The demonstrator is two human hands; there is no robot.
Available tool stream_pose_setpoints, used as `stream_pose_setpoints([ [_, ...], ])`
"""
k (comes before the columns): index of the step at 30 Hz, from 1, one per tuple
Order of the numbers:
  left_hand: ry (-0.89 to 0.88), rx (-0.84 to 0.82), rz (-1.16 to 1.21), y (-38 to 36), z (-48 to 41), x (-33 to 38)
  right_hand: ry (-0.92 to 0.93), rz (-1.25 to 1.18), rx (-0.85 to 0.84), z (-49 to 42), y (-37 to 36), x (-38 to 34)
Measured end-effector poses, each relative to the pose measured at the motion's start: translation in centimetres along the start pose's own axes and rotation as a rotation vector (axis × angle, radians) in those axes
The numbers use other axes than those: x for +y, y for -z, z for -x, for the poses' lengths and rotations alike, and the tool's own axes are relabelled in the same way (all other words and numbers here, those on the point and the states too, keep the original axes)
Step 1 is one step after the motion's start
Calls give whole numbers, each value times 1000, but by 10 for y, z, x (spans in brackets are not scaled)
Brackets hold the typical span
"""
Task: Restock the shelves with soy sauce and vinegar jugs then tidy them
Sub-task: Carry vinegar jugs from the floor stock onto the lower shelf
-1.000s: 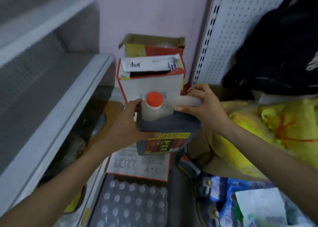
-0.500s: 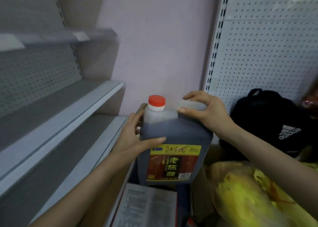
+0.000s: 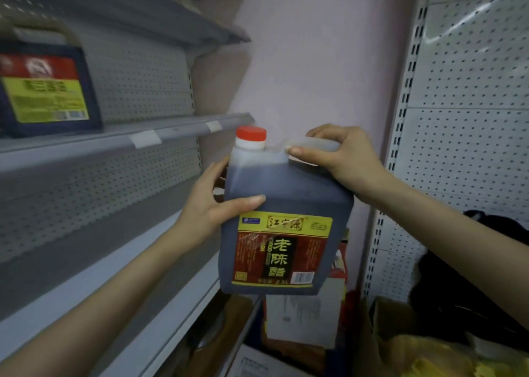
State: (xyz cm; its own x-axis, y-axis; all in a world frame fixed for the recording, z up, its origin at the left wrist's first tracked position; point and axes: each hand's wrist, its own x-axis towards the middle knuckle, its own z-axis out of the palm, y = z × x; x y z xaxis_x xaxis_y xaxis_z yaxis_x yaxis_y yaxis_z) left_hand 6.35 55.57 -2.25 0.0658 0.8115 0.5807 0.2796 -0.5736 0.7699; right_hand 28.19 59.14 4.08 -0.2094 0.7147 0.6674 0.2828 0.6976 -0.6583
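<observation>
I hold a dark vinegar jug (image 3: 286, 199) with a red cap and a yellow and red label, upright in mid-air right of the grey shelves (image 3: 120, 140). My right hand (image 3: 340, 156) grips the clear handle on its top. My left hand (image 3: 211, 205) clasps the jug's left side, thumb across its front. Another dark jug (image 3: 48, 87) with a red and yellow label stands on the upper shelf at far left, blurred.
A pink wall (image 3: 315, 62) lies behind the jug, and a white pegboard panel (image 3: 472, 119) is on the right. Below are a cardboard box (image 3: 303, 319), a black bag (image 3: 458, 290) and a yellow bag (image 3: 429, 356). The lower shelf boards (image 3: 94, 262) stretch along the left.
Both hands have lifted the jug up from the box to the level of the middle shelf. My view has risen, bringing the jug on the upper shelf into sight.
</observation>
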Motion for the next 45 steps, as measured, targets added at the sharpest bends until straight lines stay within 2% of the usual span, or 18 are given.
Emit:
stream_pose_setpoints([
  [4,32,60,-69,15,19,22,36,-79,-49,-3,-11,-17],
  [14,184,306,-193,27,102,64,158,-265,-323,8,-45,-43],
  [19,244,408,-293,37,145,87,204,-398,-424,26,-72,-60],
  [27,317,550,-386,65,210,108,236,-484,-589,47,-128,-94],
  [36,375,604,-413,134,270,107,288,-518,-649,72,-214,-134],
  [45,417,682,-386,225,343,63,291,-502,-680,107,-335,-162],
])
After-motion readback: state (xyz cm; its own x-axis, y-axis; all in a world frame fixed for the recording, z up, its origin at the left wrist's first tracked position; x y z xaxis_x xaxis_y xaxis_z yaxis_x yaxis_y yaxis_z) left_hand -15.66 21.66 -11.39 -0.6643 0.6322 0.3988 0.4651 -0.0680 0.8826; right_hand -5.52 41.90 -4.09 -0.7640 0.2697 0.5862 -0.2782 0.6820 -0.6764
